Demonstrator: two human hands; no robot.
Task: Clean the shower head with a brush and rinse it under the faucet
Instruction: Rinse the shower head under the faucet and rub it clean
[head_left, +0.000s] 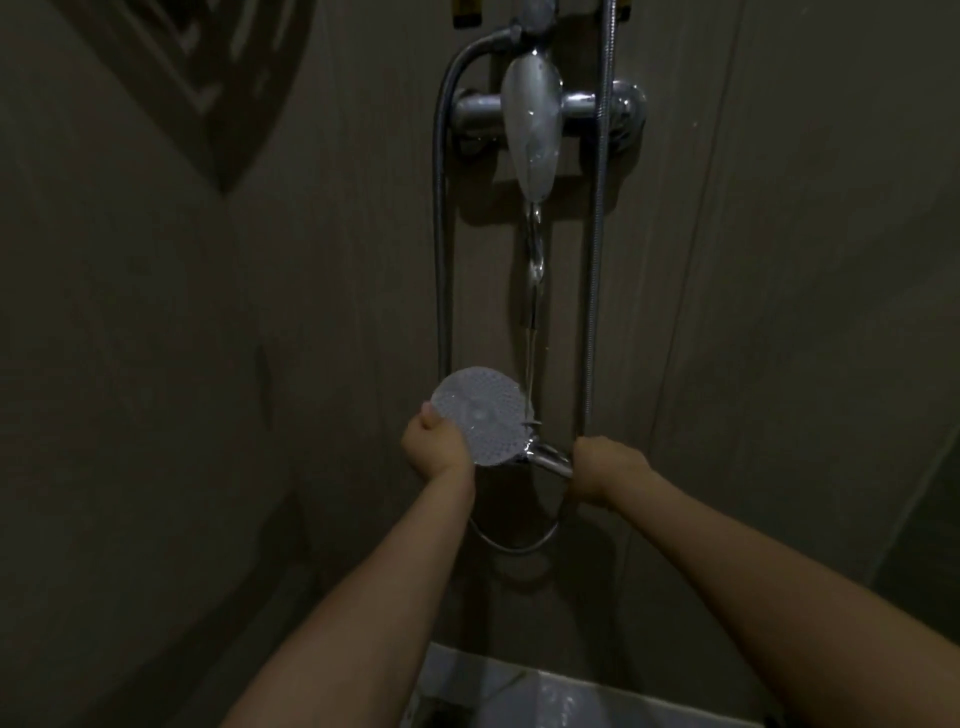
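The round white shower head (480, 413) faces me, tilted, with its chrome handle (550, 460) pointing right. My right hand (605, 465) is closed around the handle. My left hand (434, 447) grips the lower left rim of the head, thumb on its face. A chrome faucet (532, 122) is mounted on the wall above, and a thin stream of water (531, 343) falls from its spout onto the right edge of the head. No brush is visible.
A metal shower hose (441, 218) loops down the wall on the left and a second run (597, 234) hangs on the right, joining below my hands. A pale container (545, 691) sits on the floor at the bottom. Dim tiled walls close in on both sides.
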